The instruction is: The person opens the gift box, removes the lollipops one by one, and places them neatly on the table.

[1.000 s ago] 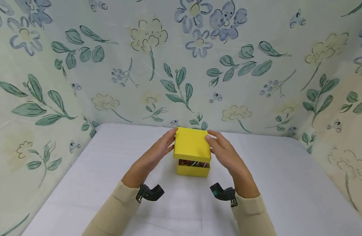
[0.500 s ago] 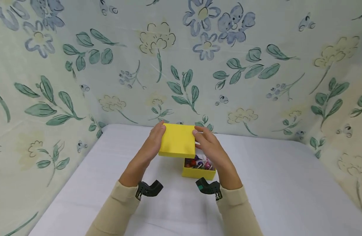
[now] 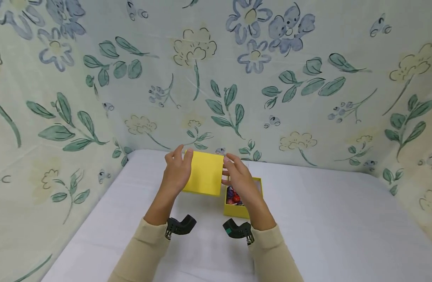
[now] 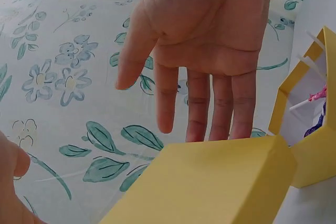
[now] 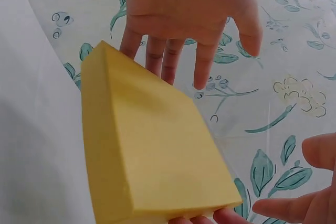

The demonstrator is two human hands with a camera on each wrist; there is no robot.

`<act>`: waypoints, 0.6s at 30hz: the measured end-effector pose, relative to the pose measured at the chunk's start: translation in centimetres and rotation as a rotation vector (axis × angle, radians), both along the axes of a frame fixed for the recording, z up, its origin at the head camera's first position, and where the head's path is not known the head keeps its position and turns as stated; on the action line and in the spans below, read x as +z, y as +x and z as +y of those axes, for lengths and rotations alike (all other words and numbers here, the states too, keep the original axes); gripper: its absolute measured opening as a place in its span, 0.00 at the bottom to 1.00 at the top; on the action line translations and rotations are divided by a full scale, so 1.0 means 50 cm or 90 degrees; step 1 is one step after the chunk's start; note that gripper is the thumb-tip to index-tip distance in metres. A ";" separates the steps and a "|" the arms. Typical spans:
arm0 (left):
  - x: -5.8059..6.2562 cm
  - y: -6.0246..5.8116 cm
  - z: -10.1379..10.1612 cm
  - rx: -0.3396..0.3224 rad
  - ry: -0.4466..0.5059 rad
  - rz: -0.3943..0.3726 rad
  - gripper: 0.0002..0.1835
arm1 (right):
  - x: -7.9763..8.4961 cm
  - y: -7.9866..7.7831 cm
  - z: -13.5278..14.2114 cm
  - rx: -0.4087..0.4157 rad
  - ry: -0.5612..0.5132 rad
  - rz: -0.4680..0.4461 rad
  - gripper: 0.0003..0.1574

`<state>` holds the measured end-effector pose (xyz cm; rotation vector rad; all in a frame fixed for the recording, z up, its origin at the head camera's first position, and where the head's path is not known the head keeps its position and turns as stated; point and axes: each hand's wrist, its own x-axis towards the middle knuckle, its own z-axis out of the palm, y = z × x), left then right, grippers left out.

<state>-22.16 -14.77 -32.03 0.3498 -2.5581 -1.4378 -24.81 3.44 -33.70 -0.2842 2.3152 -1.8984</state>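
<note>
A yellow square box lid (image 3: 203, 173) is raised between my two hands, left of its box. My left hand (image 3: 176, 172) carries the lid's left side with nearly straight fingers; in the left wrist view its thumb stands apart from the lid (image 4: 205, 182). The straight fingers of my right hand (image 3: 242, 178) are at the opposite side, their tips partly behind the lid (image 5: 157, 140) in the right wrist view. The open yellow box (image 3: 236, 212) sits on the table, partly covered by my right hand and wrist. Wrapped lollipops (image 3: 233, 196) lie inside it.
A white cloth covers the table (image 3: 325, 219). Behind it and along both sides hangs a floral fabric backdrop (image 3: 216, 78). A black wrist camera (image 3: 181, 225) is strapped to each wrist.
The lid has come off the box and moved left with both hands, exposing the lollipops. It now tilts more toward the head camera. The box stays on the table.
</note>
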 end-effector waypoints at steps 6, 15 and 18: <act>0.006 0.003 -0.014 0.020 -0.012 -0.005 0.38 | -0.011 -0.004 -0.008 0.010 -0.023 -0.008 0.34; -0.004 -0.004 -0.038 0.040 -0.028 -0.004 0.40 | -0.038 -0.008 -0.038 0.020 -0.012 -0.004 0.32; -0.017 -0.011 -0.050 0.053 -0.032 -0.034 0.40 | -0.050 -0.008 -0.047 0.026 0.016 -0.027 0.33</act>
